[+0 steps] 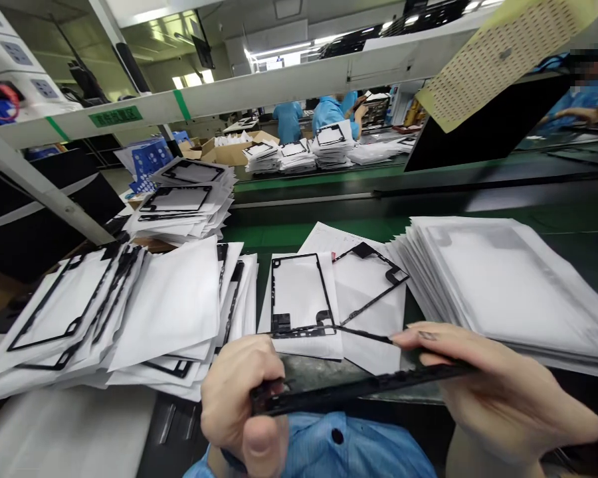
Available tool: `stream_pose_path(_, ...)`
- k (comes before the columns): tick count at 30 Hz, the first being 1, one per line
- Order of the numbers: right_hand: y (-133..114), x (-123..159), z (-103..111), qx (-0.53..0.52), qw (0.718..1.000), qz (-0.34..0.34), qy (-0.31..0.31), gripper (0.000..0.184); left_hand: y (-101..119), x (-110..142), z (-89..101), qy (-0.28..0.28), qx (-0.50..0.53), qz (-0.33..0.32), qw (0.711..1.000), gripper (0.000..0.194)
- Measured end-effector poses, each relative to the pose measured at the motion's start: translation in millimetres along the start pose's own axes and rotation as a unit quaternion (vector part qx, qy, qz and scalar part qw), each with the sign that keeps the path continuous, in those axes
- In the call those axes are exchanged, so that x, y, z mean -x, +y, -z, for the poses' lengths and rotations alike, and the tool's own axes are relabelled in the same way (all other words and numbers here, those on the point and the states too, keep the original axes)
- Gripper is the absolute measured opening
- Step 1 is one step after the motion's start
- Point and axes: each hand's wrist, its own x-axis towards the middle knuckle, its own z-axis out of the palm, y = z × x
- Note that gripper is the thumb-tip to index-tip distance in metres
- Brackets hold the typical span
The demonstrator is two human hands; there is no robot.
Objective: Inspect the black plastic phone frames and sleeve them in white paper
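My left hand point(242, 392) is closed around one end of a thin black frame point(349, 392), which I see nearly edge-on just above my lap. At its other end my right hand point(503, 385) grips the same frame between thumb and fingers. Past my hands, a black rectangular frame point(326, 292) lies on a white sheet point(303, 348). Beside it, a second frame point(371, 305) rests at an angle on another white sheet point(379, 348), its near part partly hidden behind my right fingers.
Stacked frames between white sheets point(174, 305) stand at the left, with another such stack point(179, 206) behind. White sleeves point(498, 279) are piled at the right. A metal rail point(259, 83) crosses above the green bench. People in blue point(329, 113) work farther back.
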Motion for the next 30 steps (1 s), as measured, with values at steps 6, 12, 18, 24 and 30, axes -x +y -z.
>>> stream_pose_path(6, 8.6, 12.2, 3.0, -0.112, 0.993, -0.005, 0.022, 0.019, 1.8, -5.9, 2.3, 0.015, 0.101, 0.036, 0.994, 0.054)
stream_pose_path(12, 4.2, 15.0, 5.6, -0.125, 0.992, -0.019, 0.005, 0.008, -1.1, -0.5, 5.7, 0.018, 0.124, 0.069, 0.990, 0.057)
stream_pose_path(18, -8.0, -6.0, 1.9, -0.154, 0.988, -0.006, 0.011, 0.013, 1.4, 0.7, 0.3, 0.063, 0.163, 0.139, 0.975, 0.061)
stream_pose_path(24, -8.3, -5.0, -1.1, -0.184, 0.983, 0.002, -0.002, 0.015, 2.2, 2.3, -1.4, 0.072, 0.171, 0.164, 0.969, 0.063)
stream_pose_path(30, -11.7, -6.5, -3.4, -0.180, 0.984, -0.002, 0.008, 0.012, 0.4, 3.4, -0.4, 0.073, 0.176, 0.183, 0.965, 0.063)
